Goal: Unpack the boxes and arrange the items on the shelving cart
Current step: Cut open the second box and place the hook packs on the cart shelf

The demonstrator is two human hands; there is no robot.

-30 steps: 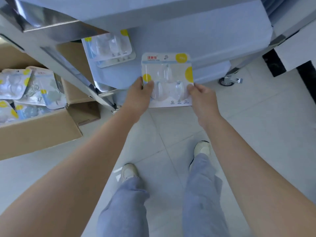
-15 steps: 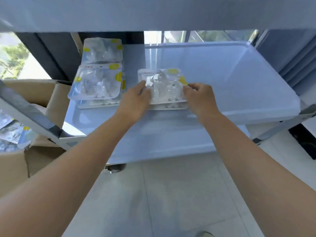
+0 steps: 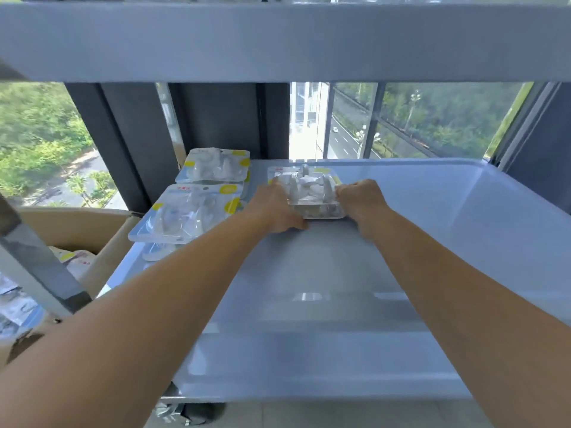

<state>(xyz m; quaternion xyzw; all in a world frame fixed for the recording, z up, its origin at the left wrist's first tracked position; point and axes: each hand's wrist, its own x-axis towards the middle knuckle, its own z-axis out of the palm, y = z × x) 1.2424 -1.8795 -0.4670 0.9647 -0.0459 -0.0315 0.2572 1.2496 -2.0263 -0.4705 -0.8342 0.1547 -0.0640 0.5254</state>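
Both hands hold one pack (image 3: 312, 193) on the cart shelf (image 3: 432, 242). The left hand (image 3: 275, 208) grips its left edge and the right hand (image 3: 360, 200) grips its right edge. If pushed sideways, it might bump the near pack stack (image 3: 188, 214) or the far pack (image 3: 216, 166).

Clear plastic blister pack (image 3: 309, 193) sits mid-rear on pale blue plastic cart shelf (image 3: 401, 273), between left hand (image 3: 278, 208) and right hand (image 3: 361, 202). Two more blister-pack stacks (image 3: 197, 208) along shelf's left edge. Open cardboard box (image 3: 80, 223) left of cart.
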